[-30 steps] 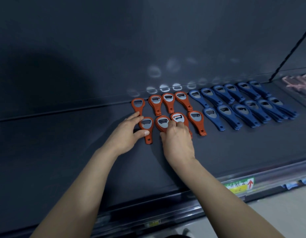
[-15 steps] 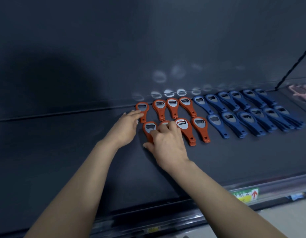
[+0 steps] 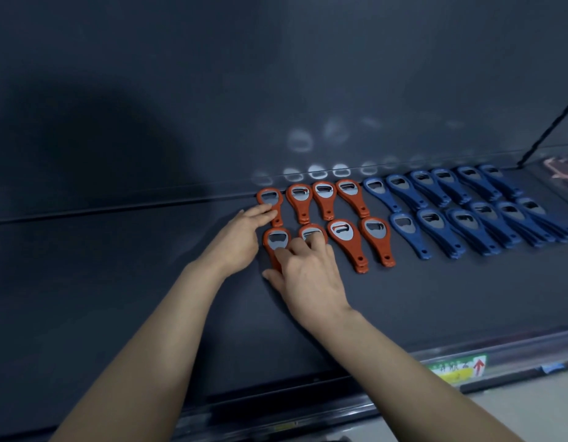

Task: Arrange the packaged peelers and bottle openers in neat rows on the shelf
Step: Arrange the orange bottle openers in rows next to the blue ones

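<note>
Orange bottle openers (image 3: 346, 232) lie in two rows on the dark shelf (image 3: 435, 291), and blue bottle openers (image 3: 435, 228) fill two rows to their right. My left hand (image 3: 241, 237) rests with its fingertips on the handle of the back-left orange opener (image 3: 270, 199). My right hand (image 3: 308, 275) lies flat over the handles of the two front-left orange openers (image 3: 278, 239), fingers spread and pressing on them. Neither hand has lifted anything. No peelers can be made out.
The shelf's back wall (image 3: 276, 90) rises right behind the rows. Pink packaged items (image 3: 563, 172) lie at the far right beyond a black diagonal strut (image 3: 547, 129). A green-yellow price label (image 3: 458, 368) sits on the shelf's front rail. Bare shelf stretches to the left.
My right hand slid left from the middle front openers onto the two front-left ones. My left hand moved up from the front-left opener to the back-left one.
</note>
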Motion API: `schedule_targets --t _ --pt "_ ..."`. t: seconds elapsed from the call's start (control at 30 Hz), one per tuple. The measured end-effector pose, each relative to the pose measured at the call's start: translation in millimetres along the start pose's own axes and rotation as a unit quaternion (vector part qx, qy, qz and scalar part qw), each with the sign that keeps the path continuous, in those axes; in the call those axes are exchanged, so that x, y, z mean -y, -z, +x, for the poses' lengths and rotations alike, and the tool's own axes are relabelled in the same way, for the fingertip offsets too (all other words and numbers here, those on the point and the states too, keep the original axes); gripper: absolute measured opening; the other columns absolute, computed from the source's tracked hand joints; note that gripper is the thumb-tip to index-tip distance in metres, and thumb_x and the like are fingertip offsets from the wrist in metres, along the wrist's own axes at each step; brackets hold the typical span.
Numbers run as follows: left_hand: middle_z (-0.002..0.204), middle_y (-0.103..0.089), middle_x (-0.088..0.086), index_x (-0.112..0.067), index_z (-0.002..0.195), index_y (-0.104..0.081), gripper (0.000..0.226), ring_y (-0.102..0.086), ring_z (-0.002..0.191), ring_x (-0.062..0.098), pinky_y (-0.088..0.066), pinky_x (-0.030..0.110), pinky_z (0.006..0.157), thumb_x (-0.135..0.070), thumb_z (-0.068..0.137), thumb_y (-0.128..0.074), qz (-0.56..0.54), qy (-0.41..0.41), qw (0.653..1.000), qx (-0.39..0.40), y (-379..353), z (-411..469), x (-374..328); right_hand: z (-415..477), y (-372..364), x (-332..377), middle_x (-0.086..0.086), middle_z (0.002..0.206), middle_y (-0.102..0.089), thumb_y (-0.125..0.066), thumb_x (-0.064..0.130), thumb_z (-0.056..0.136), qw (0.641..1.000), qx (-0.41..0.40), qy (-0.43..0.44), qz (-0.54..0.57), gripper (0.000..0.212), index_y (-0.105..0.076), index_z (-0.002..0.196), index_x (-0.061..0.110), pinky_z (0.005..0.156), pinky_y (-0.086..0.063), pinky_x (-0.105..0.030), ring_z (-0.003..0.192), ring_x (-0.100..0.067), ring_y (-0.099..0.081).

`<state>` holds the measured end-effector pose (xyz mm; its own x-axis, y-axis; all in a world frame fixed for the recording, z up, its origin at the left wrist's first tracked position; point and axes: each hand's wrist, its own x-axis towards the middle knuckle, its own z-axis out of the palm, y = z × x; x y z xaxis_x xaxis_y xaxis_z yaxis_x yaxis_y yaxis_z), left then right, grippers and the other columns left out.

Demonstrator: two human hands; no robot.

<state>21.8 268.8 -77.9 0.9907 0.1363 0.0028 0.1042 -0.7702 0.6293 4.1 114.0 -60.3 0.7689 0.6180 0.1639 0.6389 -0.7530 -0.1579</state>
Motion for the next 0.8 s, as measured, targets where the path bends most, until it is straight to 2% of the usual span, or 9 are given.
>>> schedule_targets --t 0.13,0.23,0.3,0.37,0.47,0.53,0.6,0.67,0.8 --pt "0.15 -0.031 -0.007 -0.015 0.135 -0.048 0.069 -0.02 0.142 0.02 -0.015 0.037 0.118 0.022 0.082 -0.026 -0.014 -0.013 1.0 -0.011 2 -1 0 -2 4 -4 -0.005 0.113 -0.056 -0.044 0.044 0.094 0.999 -0.018 -0.011 0.027 0.039 -0.059 0.117 0.015 0.09 -0.03 -0.033 0.115 -0.027 -0.036" --pt "0.147 -0.036 -0.005 -0.013 0.132 -0.051 0.059 -0.027 0.139 0.013 -0.015 0.025 0.116 0.017 0.087 -0.029 -0.024 -0.023 0.999 -0.026 4 -2 -1 0 12 -22 -0.003 0.112 -0.058 -0.042 0.028 0.096 0.998 -0.053 -0.04 0.021 0.027 -0.06 0.112 0.016 0.09 -0.031 -0.031 0.107 -0.025 -0.042" --pt "0.142 -0.042 -0.005 -0.012 0.131 -0.053 0.046 -0.034 0.134 0.009 -0.019 0.012 0.108 0.008 0.093 -0.036 -0.041 -0.023 0.998 -0.048 4 -4 -4 1 20 -38 -0.005 0.11 -0.059 -0.046 0.016 0.093 0.995 -0.069 -0.077 0.003 0.024 -0.061 0.111 0.014 0.089 -0.032 -0.03 0.104 -0.025 -0.046" --pt "0.129 -0.05 -0.006 -0.014 0.125 -0.058 0.032 -0.044 0.125 0.013 -0.027 0.014 0.103 -0.008 0.095 -0.048 -0.035 -0.025 0.997 -0.067 5 -5 -9 0 28 -52 -0.01 0.108 -0.06 -0.049 0.008 0.09 0.988 -0.075 -0.137 0.012 0.023 -0.062 0.109 0.008 0.085 -0.034 -0.029 0.101 -0.027 -0.049" --pt "0.1 -0.05 -0.011 -0.024 0.106 -0.064 0.021 -0.051 0.102 0.013 -0.041 0.03 0.092 -0.028 0.085 -0.066 -0.02 0.0 0.998 -0.068 7 -11 -18 -4 35 -62 -0.014 0.106 -0.055 -0.051 0.013 0.092 0.97 -0.049 -0.23 0.064 0.015 -0.058 0.1 0.002 0.068 -0.036 -0.032 0.097 -0.032 -0.053" --pt "0.092 -0.046 -0.015 -0.029 0.099 -0.063 0.024 -0.049 0.089 0.006 -0.04 0.024 0.08 -0.032 0.078 -0.073 -0.026 0.012 0.998 -0.046 8 -18 -25 -7 36 -63 -0.014 0.105 -0.055 -0.054 0.023 0.092 0.965 -0.023 -0.253 0.065 0.021 -0.055 0.098 0.003 0.065 -0.033 -0.029 0.095 -0.033 -0.054" --pt "0.093 -0.045 -0.016 -0.03 0.1 -0.062 0.031 -0.048 0.087 0.003 -0.036 0.019 0.074 -0.033 0.073 -0.077 -0.026 0.021 0.999 -0.01 7 -27 -30 -11 36 -61 -0.014 0.105 -0.057 -0.057 0.032 0.09 0.963 0.006 -0.262 0.056 0.03 -0.053 0.1 0.004 0.066 -0.033 -0.029 0.096 -0.032 -0.055" --pt "0.096 -0.044 -0.015 -0.03 0.105 -0.062 0.037 -0.047 0.092 0.003 -0.037 0.018 0.077 -0.032 0.071 -0.079 -0.023 0.032 0.999 0.006 5 -33 -32 -15 33 -59 -0.015 0.108 -0.057 -0.058 0.034 0.09 0.964 0.025 -0.261 0.04 0.035 -0.052 0.105 0.003 0.067 -0.035 -0.03 0.1 -0.032 -0.055" --pt "0.107 -0.044 -0.014 -0.032 0.111 -0.06 0.036 -0.04 0.11 0.013 -0.039 0.035 0.098 -0.033 0.077 -0.073 -0.012 0.01 0.999 -0.031 -6 -41 -44 -18 32 -58 -0.015 0.113 -0.054 -0.053 0.022 0.093 0.966 0.026 -0.256 0.028 0.025 -0.051 0.108 0.002 0.067 -0.031 -0.027 0.102 -0.03 -0.055"
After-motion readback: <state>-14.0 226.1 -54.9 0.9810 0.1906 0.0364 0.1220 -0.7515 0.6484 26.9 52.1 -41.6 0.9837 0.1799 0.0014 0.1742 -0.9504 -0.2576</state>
